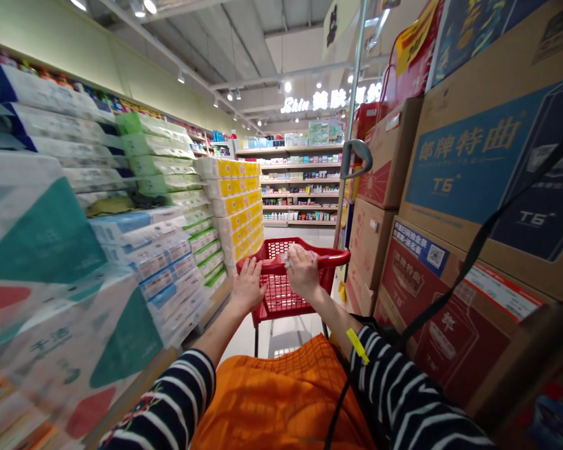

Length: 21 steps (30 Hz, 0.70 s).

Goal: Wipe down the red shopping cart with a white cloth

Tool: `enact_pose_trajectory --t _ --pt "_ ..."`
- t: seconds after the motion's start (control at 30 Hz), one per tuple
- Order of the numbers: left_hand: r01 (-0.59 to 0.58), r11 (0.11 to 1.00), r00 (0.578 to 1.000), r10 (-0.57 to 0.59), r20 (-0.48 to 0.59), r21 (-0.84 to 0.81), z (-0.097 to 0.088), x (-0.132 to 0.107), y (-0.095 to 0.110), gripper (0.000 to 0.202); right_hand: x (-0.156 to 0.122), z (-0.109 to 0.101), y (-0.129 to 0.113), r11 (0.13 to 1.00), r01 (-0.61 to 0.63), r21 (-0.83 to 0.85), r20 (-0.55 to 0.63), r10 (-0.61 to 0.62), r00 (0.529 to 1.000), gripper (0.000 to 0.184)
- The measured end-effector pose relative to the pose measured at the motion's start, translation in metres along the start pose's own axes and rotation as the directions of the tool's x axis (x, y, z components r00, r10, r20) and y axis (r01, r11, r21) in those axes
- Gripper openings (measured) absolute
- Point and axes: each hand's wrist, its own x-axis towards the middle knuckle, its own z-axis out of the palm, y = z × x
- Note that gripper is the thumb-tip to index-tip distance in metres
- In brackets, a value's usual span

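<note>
red plastic mesh shopping cart [281, 294] | upright | on aisle floor [286, 340]

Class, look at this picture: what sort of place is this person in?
Likely a supermarket: a red plastic shopping trolley, stacks of plastic-wrapped toilet-paper packs, and piled brown cardboard cartons.

A person in a dark-and-white striped long-sleeved top [403, 387] wears an orange checked garment [276, 400] at the front, with a black strap [478, 244] running past the right arm. A yellow tag [358, 345] marks the right sleeve; left hand [248, 285] and right hand [303, 272] are bare.
</note>
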Motion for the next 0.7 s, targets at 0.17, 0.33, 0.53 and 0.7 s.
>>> enact_pose_trajectory --t 0.17,0.33,0.53,0.7 --pt "-0.042 0.999 0.999 0.043 -0.010 0.026 -0.002 0.000 -0.007 0.058 -0.002 0.009 -0.029 0.979 0.194 0.056 0.069 -0.198 0.978 0.040" --pt "-0.042 0.999 0.999 0.042 0.001 0.016 0.001 0.001 -0.011 0.063 0.001 -0.014 0.023 0.999 0.015 0.042 0.037 -0.017 0.999 0.035" --pt "-0.050 0.999 0.999 0.050 0.017 -0.002 -0.002 0.002 -0.010 0.063 -0.004 -0.020 0.028 0.993 -0.120 -0.010 0.034 0.121 0.992 0.042" --pt "0.023 0.977 0.996 -0.040 -0.078 -0.212 -0.011 0.005 -0.007 0.053 -0.003 0.005 -0.037 0.998 -0.050 0.033 0.010 0.050 0.999 0.039"
